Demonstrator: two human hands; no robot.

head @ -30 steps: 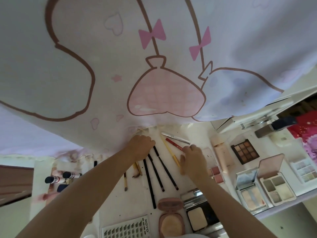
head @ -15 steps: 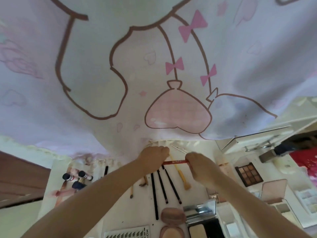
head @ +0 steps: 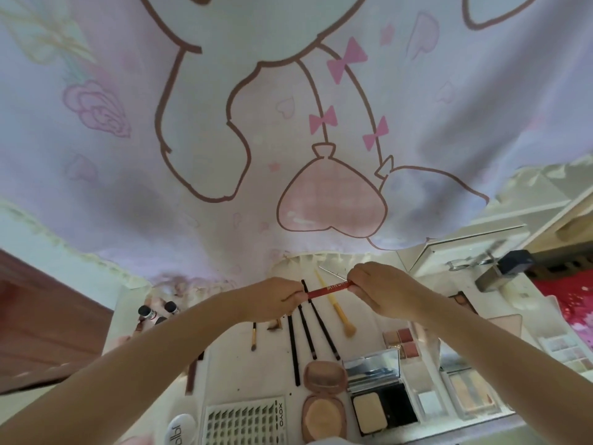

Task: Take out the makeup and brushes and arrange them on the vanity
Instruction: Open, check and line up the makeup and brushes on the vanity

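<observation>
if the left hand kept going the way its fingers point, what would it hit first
The left hand points right along the red pencil it pinches, so it would likely meet the right hand on the other end first; depth looks similar but is unclear.

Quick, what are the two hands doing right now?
Left hand: pinching one end of the red pencil.
Right hand: gripping the pencil's other end.

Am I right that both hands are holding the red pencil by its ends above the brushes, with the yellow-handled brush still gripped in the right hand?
Not quite. In the head view the yellow-handled brush lies on the vanity, in neither hand. The left hand and right hand do hold the red pencil by its ends above the brushes.
</observation>
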